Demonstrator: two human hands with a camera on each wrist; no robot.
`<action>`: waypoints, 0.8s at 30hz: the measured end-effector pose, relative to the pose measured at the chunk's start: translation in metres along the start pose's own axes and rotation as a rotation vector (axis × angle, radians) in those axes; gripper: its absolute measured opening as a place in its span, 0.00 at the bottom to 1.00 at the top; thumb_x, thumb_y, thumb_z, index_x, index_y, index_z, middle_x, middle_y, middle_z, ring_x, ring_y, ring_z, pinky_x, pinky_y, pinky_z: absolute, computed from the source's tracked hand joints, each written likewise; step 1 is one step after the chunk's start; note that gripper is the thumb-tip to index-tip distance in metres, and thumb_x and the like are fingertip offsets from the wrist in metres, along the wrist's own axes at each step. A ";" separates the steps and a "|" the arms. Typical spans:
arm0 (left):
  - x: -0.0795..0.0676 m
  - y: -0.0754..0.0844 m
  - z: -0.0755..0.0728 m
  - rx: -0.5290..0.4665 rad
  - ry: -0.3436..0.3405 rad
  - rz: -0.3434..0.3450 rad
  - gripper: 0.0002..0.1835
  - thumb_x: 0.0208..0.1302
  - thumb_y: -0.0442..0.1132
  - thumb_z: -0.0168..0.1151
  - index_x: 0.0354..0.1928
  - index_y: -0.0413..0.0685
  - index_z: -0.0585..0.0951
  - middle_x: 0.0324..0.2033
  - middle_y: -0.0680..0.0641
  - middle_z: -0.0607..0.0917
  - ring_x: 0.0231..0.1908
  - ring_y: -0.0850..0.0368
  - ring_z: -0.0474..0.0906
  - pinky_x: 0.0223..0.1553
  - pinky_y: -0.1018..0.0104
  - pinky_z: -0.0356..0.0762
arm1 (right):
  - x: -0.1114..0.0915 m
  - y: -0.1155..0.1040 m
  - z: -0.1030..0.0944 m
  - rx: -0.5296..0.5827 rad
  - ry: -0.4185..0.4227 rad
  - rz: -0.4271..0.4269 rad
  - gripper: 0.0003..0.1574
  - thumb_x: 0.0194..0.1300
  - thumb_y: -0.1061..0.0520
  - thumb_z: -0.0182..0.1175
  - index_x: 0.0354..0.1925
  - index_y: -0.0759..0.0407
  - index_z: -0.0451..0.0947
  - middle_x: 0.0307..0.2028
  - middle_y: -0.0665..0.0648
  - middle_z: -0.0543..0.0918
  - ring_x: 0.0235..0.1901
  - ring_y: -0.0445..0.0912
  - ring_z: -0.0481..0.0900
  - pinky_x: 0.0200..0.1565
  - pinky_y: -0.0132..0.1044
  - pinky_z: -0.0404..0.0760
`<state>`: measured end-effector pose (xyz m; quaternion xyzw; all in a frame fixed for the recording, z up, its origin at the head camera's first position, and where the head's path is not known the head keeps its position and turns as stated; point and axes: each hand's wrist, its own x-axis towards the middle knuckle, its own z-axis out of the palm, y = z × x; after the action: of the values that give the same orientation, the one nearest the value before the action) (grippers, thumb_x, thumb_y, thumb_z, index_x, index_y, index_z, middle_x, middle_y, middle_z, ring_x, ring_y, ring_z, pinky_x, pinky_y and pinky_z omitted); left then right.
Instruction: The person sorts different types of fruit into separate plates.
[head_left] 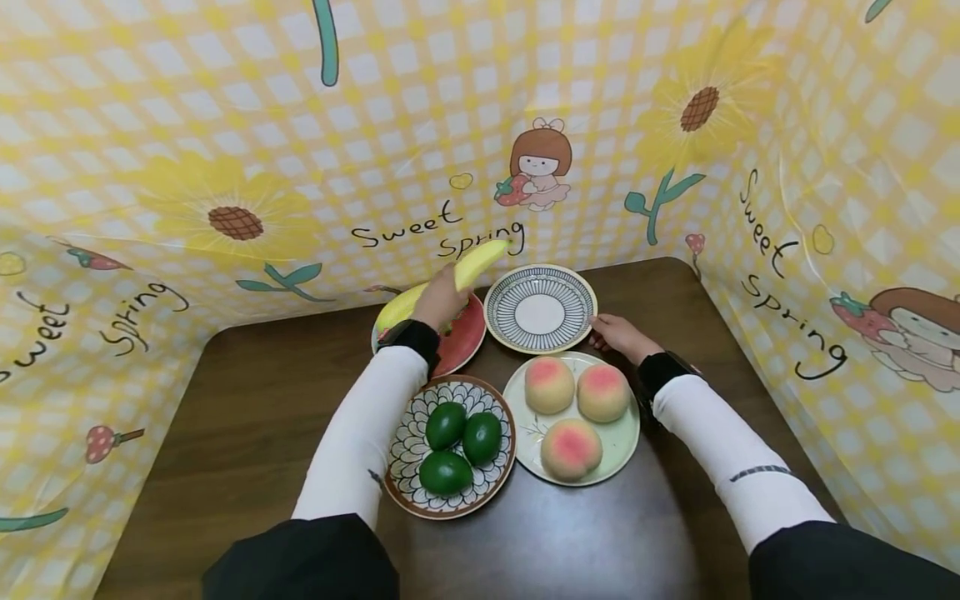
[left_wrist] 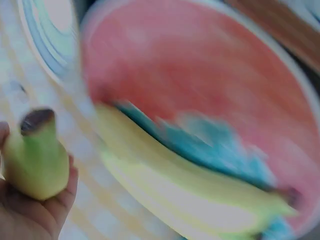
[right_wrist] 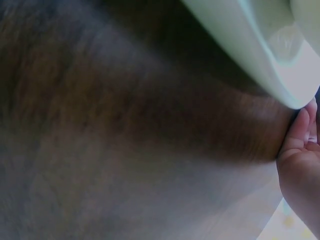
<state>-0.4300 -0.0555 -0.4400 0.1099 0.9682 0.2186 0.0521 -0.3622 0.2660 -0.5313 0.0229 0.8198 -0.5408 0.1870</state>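
My left hand (head_left: pixel 440 298) grips a yellow banana (head_left: pixel 480 260), raised over the red plate (head_left: pixel 467 337) at the back. In the left wrist view the banana's dark-tipped green stem (left_wrist: pixel 38 121) points toward the camera. Another banana (left_wrist: pixel 185 185) lies along that red plate's edge, partly behind my hand in the head view. To the right stands a white plate with dark radiating lines (head_left: pixel 540 314), holding nothing. My right hand (head_left: pixel 622 335) pinches its right rim, thumb at the edge and the other fingers curled below.
Nearer me, a brown-rimmed patterned plate (head_left: pixel 504 450) bears three dark green, egg-shaped fruits (head_left: pixel 446 473). Beside it, a pale green plate (head_left: pixel 618 458) carries three pink-topped peaches (head_left: pixel 572 450). A checked yellow cloth (head_left: pixel 420 108) hangs around the brown wooden table (head_left: pixel 247 417).
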 end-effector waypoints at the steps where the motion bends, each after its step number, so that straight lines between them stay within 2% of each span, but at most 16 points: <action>1: 0.003 0.012 0.004 -0.010 -0.024 0.026 0.33 0.78 0.47 0.55 0.75 0.36 0.61 0.63 0.33 0.78 0.61 0.40 0.78 0.66 0.47 0.75 | -0.003 -0.004 0.000 -0.002 0.004 0.000 0.27 0.85 0.50 0.36 0.51 0.72 0.71 0.33 0.55 0.79 0.33 0.42 0.75 0.42 0.35 0.76; 5: 0.010 0.054 0.024 -0.007 -0.142 0.105 0.31 0.78 0.48 0.55 0.75 0.41 0.64 0.63 0.37 0.79 0.63 0.43 0.77 0.69 0.50 0.73 | -0.006 -0.008 0.000 0.007 0.024 0.000 0.25 0.85 0.50 0.37 0.50 0.71 0.71 0.32 0.53 0.78 0.32 0.40 0.74 0.40 0.31 0.74; 8: 0.015 0.075 0.044 0.018 -0.233 0.111 0.31 0.78 0.49 0.54 0.74 0.41 0.65 0.63 0.37 0.80 0.62 0.45 0.77 0.68 0.53 0.73 | -0.001 -0.005 0.003 0.010 0.054 0.004 0.25 0.85 0.50 0.37 0.50 0.69 0.72 0.30 0.49 0.77 0.31 0.38 0.73 0.38 0.29 0.73; 10: 0.018 0.084 0.058 0.017 -0.297 0.084 0.31 0.78 0.48 0.54 0.74 0.38 0.63 0.62 0.36 0.80 0.61 0.45 0.78 0.66 0.54 0.74 | 0.002 -0.003 0.005 0.015 0.069 0.005 0.24 0.85 0.50 0.38 0.49 0.69 0.72 0.29 0.48 0.77 0.30 0.38 0.73 0.37 0.28 0.73; 12: 0.021 0.090 0.072 0.011 -0.352 0.054 0.31 0.78 0.47 0.53 0.74 0.36 0.63 0.63 0.36 0.79 0.60 0.45 0.78 0.66 0.56 0.74 | 0.004 -0.002 0.007 0.003 0.073 0.005 0.24 0.85 0.51 0.38 0.49 0.69 0.73 0.29 0.48 0.77 0.30 0.38 0.73 0.37 0.28 0.73; 16: 0.021 0.100 0.088 0.034 -0.405 0.013 0.32 0.78 0.47 0.51 0.76 0.38 0.60 0.67 0.34 0.73 0.61 0.44 0.76 0.66 0.55 0.74 | 0.004 -0.003 0.010 0.002 0.087 0.005 0.23 0.84 0.51 0.39 0.48 0.69 0.73 0.28 0.48 0.77 0.30 0.39 0.72 0.36 0.29 0.73; 20: 0.019 0.108 0.094 0.064 -0.417 0.014 0.35 0.79 0.51 0.50 0.79 0.43 0.57 0.70 0.32 0.66 0.63 0.41 0.75 0.67 0.51 0.74 | 0.002 -0.002 0.008 0.009 0.097 -0.009 0.23 0.84 0.52 0.39 0.48 0.70 0.73 0.28 0.49 0.76 0.29 0.39 0.72 0.35 0.29 0.72; 24: 0.024 0.106 0.103 0.042 -0.434 0.050 0.35 0.79 0.50 0.51 0.79 0.42 0.57 0.70 0.33 0.69 0.64 0.42 0.75 0.67 0.53 0.74 | 0.002 0.002 0.006 0.014 0.111 -0.017 0.23 0.84 0.53 0.39 0.46 0.70 0.73 0.28 0.49 0.77 0.29 0.39 0.72 0.34 0.28 0.72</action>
<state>-0.4181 0.0859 -0.4879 0.1795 0.9356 0.1710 0.2515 -0.3616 0.2615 -0.5354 0.0474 0.8252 -0.5460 0.1364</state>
